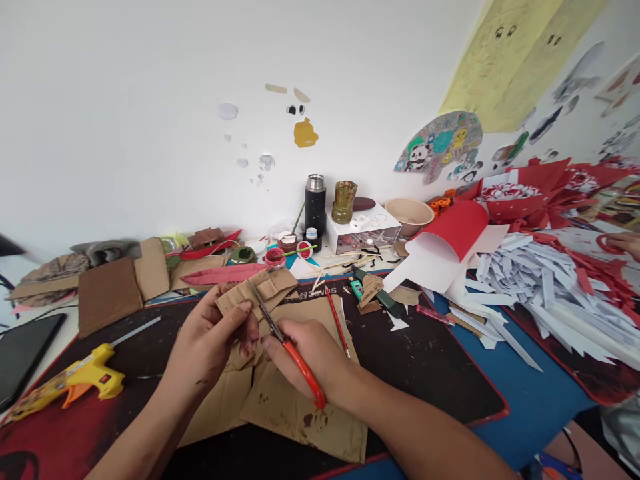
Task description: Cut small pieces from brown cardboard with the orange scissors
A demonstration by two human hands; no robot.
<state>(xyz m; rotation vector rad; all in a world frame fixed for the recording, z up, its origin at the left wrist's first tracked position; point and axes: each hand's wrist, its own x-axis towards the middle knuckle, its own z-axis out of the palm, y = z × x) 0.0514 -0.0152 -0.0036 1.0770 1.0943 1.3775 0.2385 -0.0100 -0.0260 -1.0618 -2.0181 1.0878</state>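
Observation:
My left hand (213,331) pinches a small creased strip of brown cardboard (277,285) between thumb and fingers. Red-handled scissors (301,368) are gripped in my right hand (313,357), and their blades reach up across the strip. Whether the blades are parted is hard to make out. Beneath both hands lie larger cardboard sheets (320,417), stained with dark brown spots. A red pencil-like stick (338,323) rests on the cardboard just right of my right hand.
A yellow glue gun (95,377) lies at left on the dark mat. Along the wall stand a black thermos (315,207), paint pots (275,257) and a white box (363,233). White paper strips (530,287) heap at right, near another person's hand (623,243).

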